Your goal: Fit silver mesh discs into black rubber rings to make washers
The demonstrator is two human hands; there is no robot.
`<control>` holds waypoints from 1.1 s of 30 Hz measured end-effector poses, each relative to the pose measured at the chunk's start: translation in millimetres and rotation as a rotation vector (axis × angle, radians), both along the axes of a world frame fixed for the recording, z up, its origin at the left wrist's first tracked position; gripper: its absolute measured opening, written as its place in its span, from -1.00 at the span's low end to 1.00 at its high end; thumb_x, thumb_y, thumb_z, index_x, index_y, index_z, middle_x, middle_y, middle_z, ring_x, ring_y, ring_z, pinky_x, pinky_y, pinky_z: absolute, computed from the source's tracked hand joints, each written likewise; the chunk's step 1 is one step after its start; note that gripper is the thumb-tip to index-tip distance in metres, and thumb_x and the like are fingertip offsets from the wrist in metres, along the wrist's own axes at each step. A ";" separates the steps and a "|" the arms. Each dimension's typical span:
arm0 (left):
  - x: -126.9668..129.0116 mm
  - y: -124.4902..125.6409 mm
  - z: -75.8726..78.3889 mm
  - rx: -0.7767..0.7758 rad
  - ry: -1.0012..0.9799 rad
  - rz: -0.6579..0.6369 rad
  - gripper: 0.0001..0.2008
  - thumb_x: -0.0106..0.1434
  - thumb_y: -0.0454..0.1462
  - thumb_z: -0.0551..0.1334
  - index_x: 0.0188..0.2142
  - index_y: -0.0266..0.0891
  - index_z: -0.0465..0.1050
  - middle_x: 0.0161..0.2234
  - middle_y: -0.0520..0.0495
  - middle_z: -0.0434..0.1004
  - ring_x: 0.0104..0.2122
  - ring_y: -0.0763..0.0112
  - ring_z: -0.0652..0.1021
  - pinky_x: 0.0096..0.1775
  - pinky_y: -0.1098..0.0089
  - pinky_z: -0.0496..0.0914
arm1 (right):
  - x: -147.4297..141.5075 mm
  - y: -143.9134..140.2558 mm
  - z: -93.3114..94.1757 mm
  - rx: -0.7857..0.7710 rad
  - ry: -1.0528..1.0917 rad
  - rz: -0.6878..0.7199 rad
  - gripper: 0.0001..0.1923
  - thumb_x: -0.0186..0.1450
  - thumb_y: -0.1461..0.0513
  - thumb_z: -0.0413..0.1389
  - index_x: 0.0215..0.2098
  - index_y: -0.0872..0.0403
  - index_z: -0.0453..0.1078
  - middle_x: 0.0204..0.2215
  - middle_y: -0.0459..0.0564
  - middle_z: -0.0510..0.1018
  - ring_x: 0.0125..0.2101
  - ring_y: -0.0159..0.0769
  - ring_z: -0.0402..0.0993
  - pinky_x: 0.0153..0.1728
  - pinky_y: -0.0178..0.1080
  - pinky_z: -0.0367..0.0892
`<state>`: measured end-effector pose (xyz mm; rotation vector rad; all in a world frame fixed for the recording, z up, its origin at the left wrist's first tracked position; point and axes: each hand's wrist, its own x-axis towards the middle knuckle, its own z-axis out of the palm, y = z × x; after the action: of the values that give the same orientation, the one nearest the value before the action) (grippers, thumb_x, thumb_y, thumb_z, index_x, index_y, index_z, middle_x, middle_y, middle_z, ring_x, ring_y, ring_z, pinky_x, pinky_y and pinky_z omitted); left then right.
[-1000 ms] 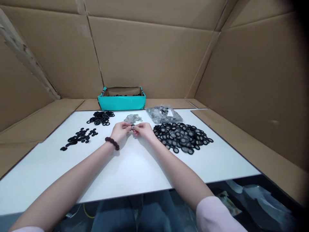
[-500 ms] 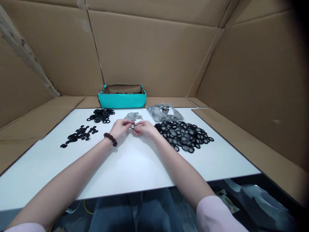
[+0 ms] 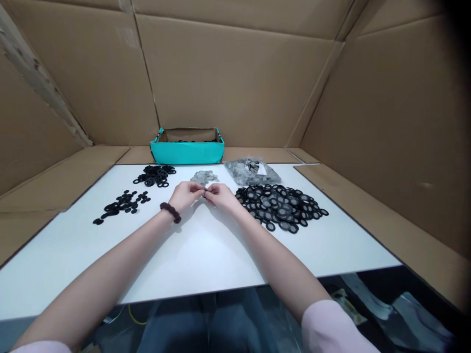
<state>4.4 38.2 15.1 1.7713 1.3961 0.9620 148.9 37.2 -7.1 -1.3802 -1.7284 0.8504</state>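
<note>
Head view: hands met w/ fingertips together over the tabletop, roughly centre between left and right edges and toward the far edge. Left hand and right hand both pinched on one small part, dark and too tiny to identify; it looked like a ring or disc. Both grips were nearly closed, thumb and forefinger tips on the part from opposite sides, so the part sat exactly between the two hands, neither nearer. Its long axis couldn't be told; mostly hidden by fingers.

A dark bead bracelet sat on the left wrist.

Just beyond the fingertips, toward the far edge, lay a small heap of grey discs, near but apart from the hands. Just beside the right hand, toward the right edge, spread a big pile of black-rimmed mesh rings, its nearest pieces close to the right wrist. Behind that pile was a clear bag of grey parts. Toward the left edge were two scatters of plain black rings: one nearer the far edge, one closer in, both well apart from the left hand. A teal box stood past the far edge, against cardboard walls.
</note>
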 end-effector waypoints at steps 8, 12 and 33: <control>-2.2 1.3 -5.0 -0.148 -0.104 -0.025 -0.79 -0.11 -0.16 0.29 -0.53 -0.29 0.45 -0.62 0.02 0.42 -0.57 0.44 0.38 -0.51 0.44 0.22 | 2.3 -1.9 10.8 -0.002 -0.089 -0.020 -0.88 0.14 0.31 0.06 -0.47 0.16 0.44 -0.61 -0.08 0.48 -0.53 -0.43 0.38 -0.43 -0.41 0.26; 3.0 -2.5 -1.8 -0.242 -0.208 -0.002 -0.77 -0.14 -0.16 0.31 -0.57 -0.30 0.41 -0.62 0.02 0.42 -0.56 0.47 0.37 -0.47 0.44 0.24 | 3.7 0.0 11.3 -0.039 -0.060 -0.024 -0.86 0.14 0.31 0.05 -0.48 0.18 0.44 -0.60 -0.05 0.50 -0.55 -0.42 0.39 -0.44 -0.40 0.28; 9.6 -0.1 -12.0 -0.158 -0.302 0.098 -0.78 -0.08 -0.30 0.30 -0.37 -0.35 0.50 -0.49 -0.12 0.54 -0.46 0.35 0.50 -0.34 0.34 0.36 | -9.5 -2.9 11.4 -0.422 0.591 -0.154 -0.84 0.21 0.40 0.05 -0.53 0.19 0.28 -0.72 -0.08 0.41 -0.70 -0.47 0.36 -0.56 -0.38 0.38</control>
<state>14.0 38.1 3.0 1.3876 1.3333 1.0886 139.4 34.3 4.3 -1.3181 -1.0138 1.4196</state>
